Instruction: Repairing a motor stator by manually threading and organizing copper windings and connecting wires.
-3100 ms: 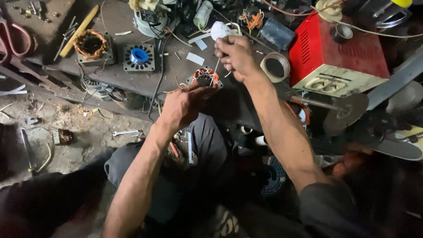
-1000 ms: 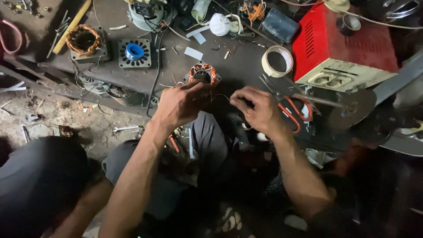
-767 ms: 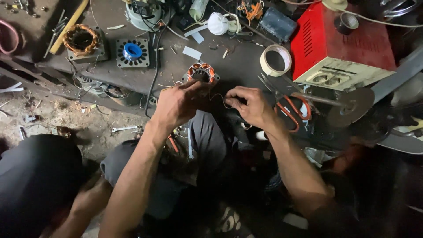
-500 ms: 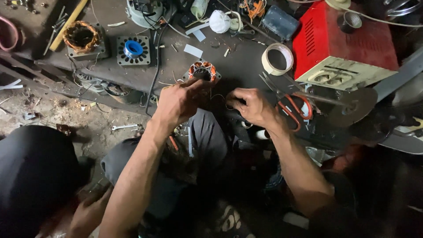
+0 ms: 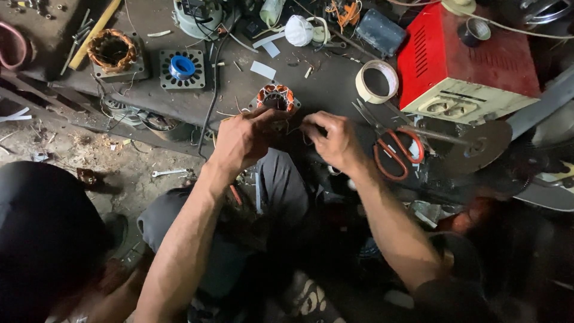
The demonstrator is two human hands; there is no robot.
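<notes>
A small motor stator with copper-orange windings point(image 5: 275, 97) sits at the near edge of the dark workbench point(image 5: 323, 84). My left hand point(image 5: 242, 139) grips it from the near side, fingers curled against its body. My right hand point(image 5: 336, 139) is just to the right of the stator, fingertips pinched on a thin wire or thread that runs toward the windings. The wire itself is hard to make out.
Orange-handled scissors point(image 5: 397, 149) lie right of my right hand. A tape roll point(image 5: 376, 82), a red and cream box point(image 5: 472, 60), two more stators point(image 5: 113, 52) point(image 5: 182, 67) and a white motor point(image 5: 197, 15) are on the bench. Another person's dark head point(image 5: 45, 233) is at lower left.
My right hand came down from a raised pull above the bench, swung out right, then moved back in close to the stator. The left hand stayed on the stator. The other person's head moved into view.
</notes>
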